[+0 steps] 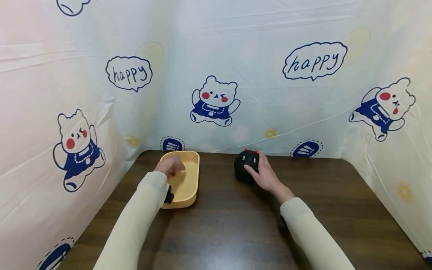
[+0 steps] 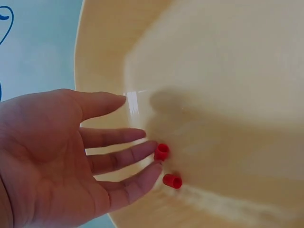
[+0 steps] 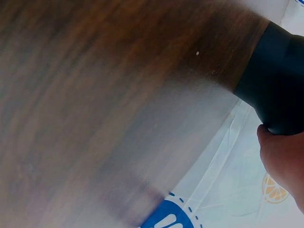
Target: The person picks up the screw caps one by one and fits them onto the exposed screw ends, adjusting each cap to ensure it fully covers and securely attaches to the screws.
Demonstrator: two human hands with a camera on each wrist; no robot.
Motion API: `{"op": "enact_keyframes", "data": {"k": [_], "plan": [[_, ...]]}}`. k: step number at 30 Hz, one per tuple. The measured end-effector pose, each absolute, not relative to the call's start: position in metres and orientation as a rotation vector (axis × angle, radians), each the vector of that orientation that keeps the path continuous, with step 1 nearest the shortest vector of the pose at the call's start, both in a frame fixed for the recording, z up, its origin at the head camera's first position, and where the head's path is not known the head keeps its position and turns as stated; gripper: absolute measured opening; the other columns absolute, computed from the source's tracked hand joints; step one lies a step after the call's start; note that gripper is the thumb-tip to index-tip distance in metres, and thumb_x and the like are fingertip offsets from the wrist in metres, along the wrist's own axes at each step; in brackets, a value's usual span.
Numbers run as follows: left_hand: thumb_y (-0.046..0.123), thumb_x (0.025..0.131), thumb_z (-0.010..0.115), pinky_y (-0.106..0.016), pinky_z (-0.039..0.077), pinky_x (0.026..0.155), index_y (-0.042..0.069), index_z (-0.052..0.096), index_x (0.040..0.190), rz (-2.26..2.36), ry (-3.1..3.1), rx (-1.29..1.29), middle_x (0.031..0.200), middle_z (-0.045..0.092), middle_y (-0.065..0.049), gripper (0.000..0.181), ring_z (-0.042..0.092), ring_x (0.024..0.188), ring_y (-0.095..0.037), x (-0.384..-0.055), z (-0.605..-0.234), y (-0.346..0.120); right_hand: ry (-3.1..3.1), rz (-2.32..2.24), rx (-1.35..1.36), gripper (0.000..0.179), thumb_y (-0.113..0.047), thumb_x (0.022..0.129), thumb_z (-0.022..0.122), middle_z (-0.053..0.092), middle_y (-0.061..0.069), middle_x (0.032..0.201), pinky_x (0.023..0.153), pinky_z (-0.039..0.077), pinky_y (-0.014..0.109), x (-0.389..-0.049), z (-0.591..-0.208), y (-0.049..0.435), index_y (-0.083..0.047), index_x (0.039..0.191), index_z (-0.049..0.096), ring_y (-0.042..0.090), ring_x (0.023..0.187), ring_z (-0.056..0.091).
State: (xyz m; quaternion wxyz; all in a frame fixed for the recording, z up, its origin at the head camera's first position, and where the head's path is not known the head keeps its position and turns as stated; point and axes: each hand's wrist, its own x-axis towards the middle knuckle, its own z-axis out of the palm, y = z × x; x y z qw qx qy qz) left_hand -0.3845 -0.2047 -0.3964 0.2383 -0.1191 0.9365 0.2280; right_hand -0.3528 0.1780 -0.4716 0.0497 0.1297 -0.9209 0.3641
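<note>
My left hand (image 1: pixel 170 165) reaches into a yellow tray (image 1: pixel 192 180) on the left part of the table. Its fingers are extended in the left wrist view, fingertips right at two small red hollow tubes (image 2: pixel 173 181) on the tray floor. To the right, my right hand (image 1: pixel 264 174) grips the side of a round black body (image 1: pixel 241 170), thumb across its front. Two red bits (image 1: pixel 246 150) stick up from its top, and two small pale marks show on its face. The right wrist view catches only part of the black body (image 3: pixel 280 85) and my thumb (image 3: pixel 282 156).
Both things stand near the back edge of a dark wooden table (image 1: pixel 216 232). A pale printed curtain (image 1: pixel 263 93) with bears and "happy" bubbles closes in the back and both sides. A black wrist mount (image 1: pixel 169 195) on my left arm overlaps the tray's near left side.
</note>
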Motion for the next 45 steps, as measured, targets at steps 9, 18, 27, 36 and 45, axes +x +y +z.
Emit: {"op": "enact_keyframes", "data": {"k": [9, 18, 27, 36, 45], "plan": [[0.023, 0.103, 0.054, -0.043, 0.053, 0.074, 0.003, 0.058, 0.098, 0.655, 2.577, -0.162, 0.080, 0.056, -0.009, 0.021, 0.054, 0.070, -0.022, -0.398, -0.399, -0.205, -2.802, 1.110, 0.371, 0.096, -0.064, 0.100, 0.051, 0.023, 0.025, 0.159, 0.115, 0.031, 0.063, -0.354, -0.472, 0.180, -0.003, 0.161, 0.008, 0.043, 0.140, 0.038], [0.022, 0.100, 0.053, -0.021, 0.036, 0.049, -0.001, 0.070, 0.101, 0.538, 2.579, -0.239, 0.064, 0.048, -0.001, 0.028, 0.042, 0.052, -0.010, -0.398, -0.403, -0.212, -2.800, 1.112, 0.375, 0.096, -0.064, 0.100, 0.051, 0.023, 0.024, 0.159, 0.116, 0.031, 0.063, -0.354, -0.475, 0.177, -0.004, 0.161, 0.008, 0.042, 0.141, 0.038], [0.020, 0.100, 0.060, -0.028, 0.052, 0.075, -0.003, 0.069, 0.114, 0.641, 2.567, -0.242, 0.085, 0.062, -0.010, 0.029, 0.060, 0.078, -0.021, -0.403, -0.403, -0.202, -2.786, 1.124, 0.368, 0.097, -0.066, 0.099, 0.051, 0.024, 0.023, 0.160, 0.116, 0.031, 0.063, -0.353, -0.472, 0.179, -0.004, 0.161, 0.009, 0.041, 0.141, 0.038], [0.002, 0.089, 0.064, -0.024, 0.047, 0.057, -0.005, 0.074, 0.099, 0.663, 2.578, -0.153, 0.090, 0.069, -0.015, 0.016, 0.058, 0.069, -0.020, -0.403, -0.414, -0.193, -2.806, 1.130, 0.369, 0.097, -0.065, 0.099, 0.051, 0.022, 0.023, 0.161, 0.116, 0.030, 0.062, -0.351, -0.475, 0.175, -0.005, 0.161, 0.008, 0.041, 0.143, 0.036], [0.006, 0.092, 0.069, -0.030, 0.054, 0.077, -0.002, 0.077, 0.097, 0.593, 2.544, -0.072, 0.091, 0.070, -0.012, 0.012, 0.061, 0.079, -0.021, -0.406, -0.415, -0.182, -2.795, 1.146, 0.351, 0.096, -0.065, 0.099, 0.052, 0.022, 0.023, 0.161, 0.116, 0.029, 0.063, -0.351, -0.474, 0.174, -0.006, 0.161, 0.009, 0.041, 0.143, 0.036]]}}
